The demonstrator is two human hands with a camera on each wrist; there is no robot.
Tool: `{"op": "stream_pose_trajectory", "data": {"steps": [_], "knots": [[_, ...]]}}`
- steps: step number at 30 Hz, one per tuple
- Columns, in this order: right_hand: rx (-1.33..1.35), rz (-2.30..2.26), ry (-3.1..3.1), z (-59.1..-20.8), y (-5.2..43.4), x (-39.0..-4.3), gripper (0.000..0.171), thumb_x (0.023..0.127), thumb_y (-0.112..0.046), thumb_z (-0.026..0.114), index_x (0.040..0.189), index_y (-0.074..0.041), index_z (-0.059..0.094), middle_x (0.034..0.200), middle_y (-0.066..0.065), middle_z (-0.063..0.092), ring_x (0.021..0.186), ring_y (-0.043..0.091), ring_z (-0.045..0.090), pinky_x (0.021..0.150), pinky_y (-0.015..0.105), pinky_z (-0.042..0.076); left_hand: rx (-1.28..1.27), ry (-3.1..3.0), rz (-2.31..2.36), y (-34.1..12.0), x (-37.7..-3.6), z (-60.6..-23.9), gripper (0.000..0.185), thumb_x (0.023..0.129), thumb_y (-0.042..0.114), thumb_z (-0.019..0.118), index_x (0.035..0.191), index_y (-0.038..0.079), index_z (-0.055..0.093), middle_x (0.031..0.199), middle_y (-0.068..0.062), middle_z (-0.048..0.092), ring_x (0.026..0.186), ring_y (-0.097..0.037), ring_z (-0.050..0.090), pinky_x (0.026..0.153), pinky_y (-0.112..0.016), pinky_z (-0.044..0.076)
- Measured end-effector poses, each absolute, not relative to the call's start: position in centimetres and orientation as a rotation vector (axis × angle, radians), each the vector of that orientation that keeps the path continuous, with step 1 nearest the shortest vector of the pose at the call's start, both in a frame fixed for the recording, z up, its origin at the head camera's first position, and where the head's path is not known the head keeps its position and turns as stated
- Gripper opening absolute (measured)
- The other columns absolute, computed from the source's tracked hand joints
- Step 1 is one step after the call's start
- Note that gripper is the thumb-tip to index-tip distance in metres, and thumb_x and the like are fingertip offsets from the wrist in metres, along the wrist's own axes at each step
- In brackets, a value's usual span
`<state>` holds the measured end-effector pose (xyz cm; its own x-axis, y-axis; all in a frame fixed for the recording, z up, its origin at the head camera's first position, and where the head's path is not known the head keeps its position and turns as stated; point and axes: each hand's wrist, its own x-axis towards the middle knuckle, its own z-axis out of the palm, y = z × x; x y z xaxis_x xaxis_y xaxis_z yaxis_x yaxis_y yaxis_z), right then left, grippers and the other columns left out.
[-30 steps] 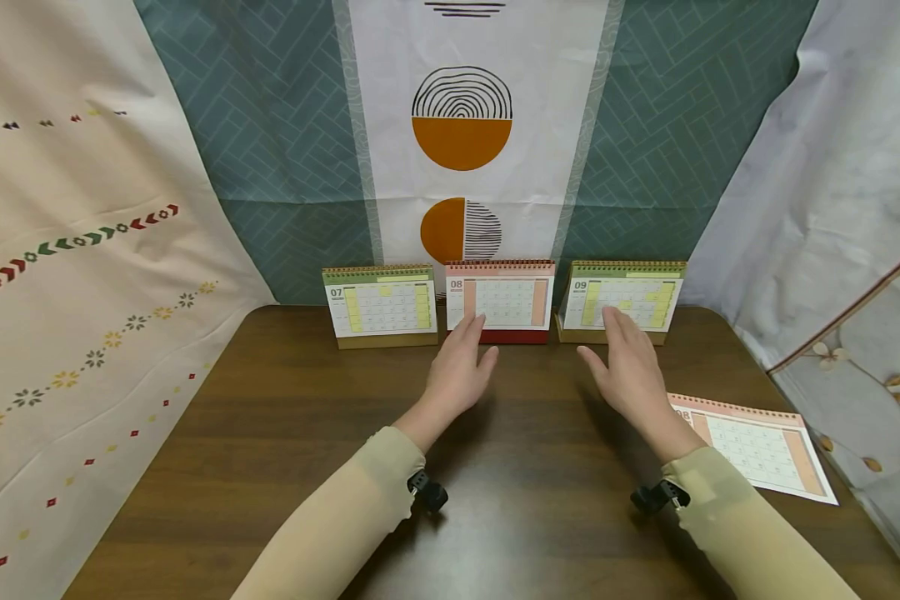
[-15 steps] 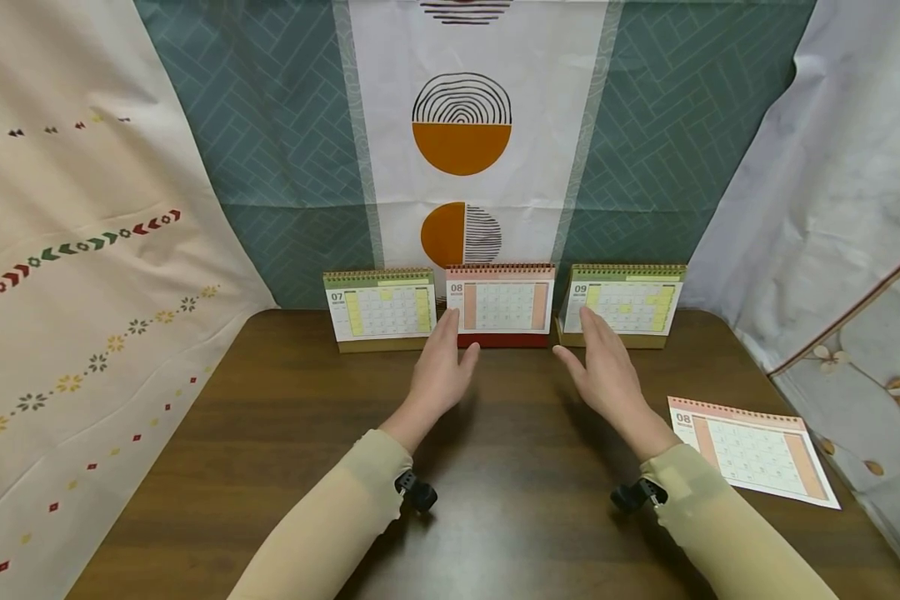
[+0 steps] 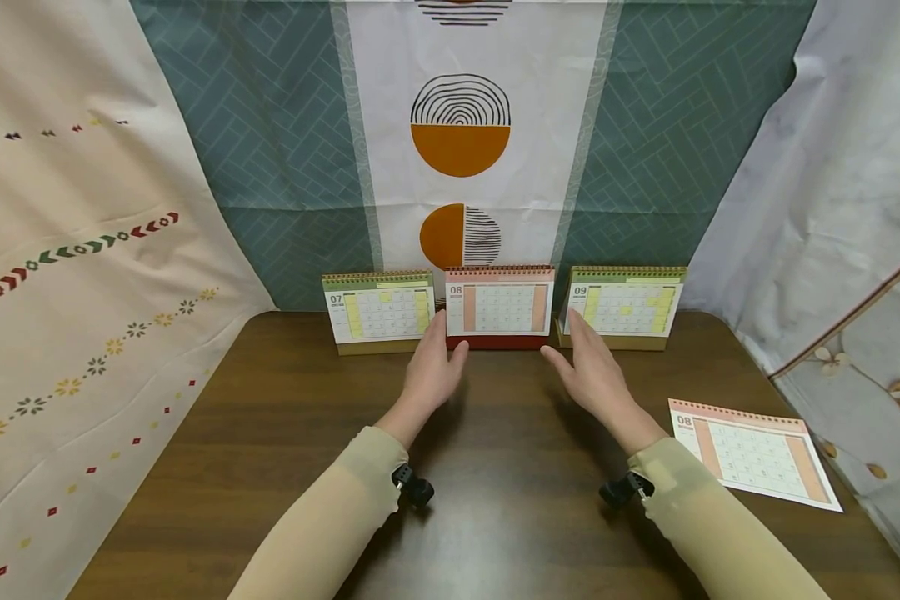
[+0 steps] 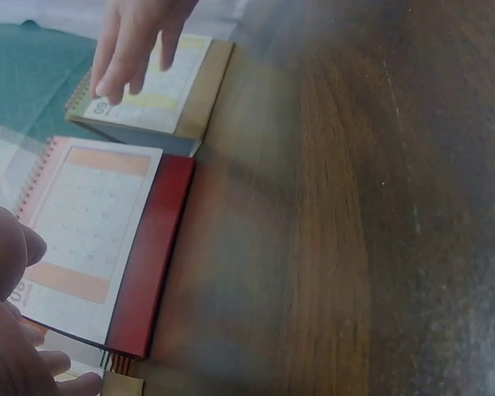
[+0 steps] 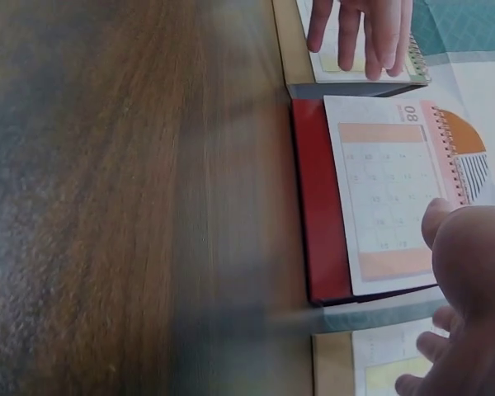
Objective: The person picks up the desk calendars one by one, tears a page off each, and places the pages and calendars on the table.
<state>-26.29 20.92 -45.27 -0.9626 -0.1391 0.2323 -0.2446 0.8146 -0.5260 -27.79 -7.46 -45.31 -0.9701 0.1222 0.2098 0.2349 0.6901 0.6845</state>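
Observation:
Three desk calendars stand in a row at the back. The middle one is a pink calendar (image 3: 504, 307) with a red base, marked 08. To its left is a green-topped calendar (image 3: 381, 310) marked 07, and to its right another green-topped calendar (image 3: 624, 304) marked 09. My left hand (image 3: 429, 367) is held in front of the gap between 07 and 08, fingers straight, thumb apart. My right hand (image 3: 594, 371) mirrors it before the 09 calendar's left side. Neither hand holds anything. Both wrist views show the pink calendar between the two hands.
A loose pink calendar page (image 3: 753, 454) marked 08 lies flat at the right of the brown wooden table (image 3: 510, 517). Behind the calendars hangs a green and white cloth (image 3: 540, 167). Patterned cloths border the left and right sides.
Both hands have shifted left, the right hand further, so they now stand on either side of the pink calendar. The loose page's left corner has come into sight. The calendars stay put.

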Motion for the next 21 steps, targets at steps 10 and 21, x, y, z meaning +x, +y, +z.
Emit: {"op": "stream_pose_trajectory", "data": {"steps": [10,21], "knots": [[0.281,0.934,-2.869,-45.7,20.3,-27.1,0.09,0.115,-0.046,0.058,0.175,0.0,0.011,0.18,0.027,0.016,0.165,0.046,0.019,0.128,0.065,0.022,-0.221,-2.784,-1.187,-7.5,-29.1,-46.0,0.074,0.116,0.031,0.058,0.174,0.003,0.022,0.179,-0.019,0.027,0.164,-0.032,0.029,0.129,-0.052,0.03],[0.298,1.025,-2.897,-45.9,20.2,-27.9,0.09,0.116,-0.048,0.055,0.174,0.004,0.009,0.179,0.03,0.015,0.165,0.047,0.018,0.129,0.064,0.021,-0.168,-2.786,-1.236,-6.9,-29.7,-46.2,0.073,0.116,0.028,0.058,0.174,0.001,0.022,0.177,-0.021,0.031,0.162,-0.034,0.032,0.128,-0.053,0.031]]}}
